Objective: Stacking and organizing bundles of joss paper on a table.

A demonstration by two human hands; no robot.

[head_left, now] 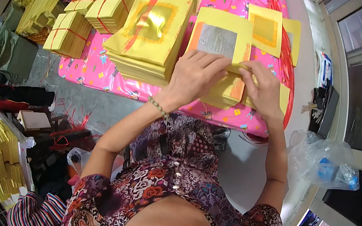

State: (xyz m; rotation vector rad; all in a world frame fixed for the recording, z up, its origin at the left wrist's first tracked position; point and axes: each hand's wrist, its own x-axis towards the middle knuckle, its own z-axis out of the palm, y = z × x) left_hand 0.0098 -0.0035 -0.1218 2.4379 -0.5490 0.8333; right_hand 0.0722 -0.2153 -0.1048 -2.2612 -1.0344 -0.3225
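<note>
Joss paper with silver foil tops a stack on the pink tablecloth, near edge pinched by the right hand and covered by the left hand, apparently for steadiness, though whether the left grips is hidden.

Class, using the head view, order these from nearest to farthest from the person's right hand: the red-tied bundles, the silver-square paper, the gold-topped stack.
Measured from the right hand:
1. Silver-square paper: at its fingertips, just to the left.
2. Gold-topped stack: farther left on the table.
3. Red-tied bundles: beyond the stack, toward the table's left side.
</note>
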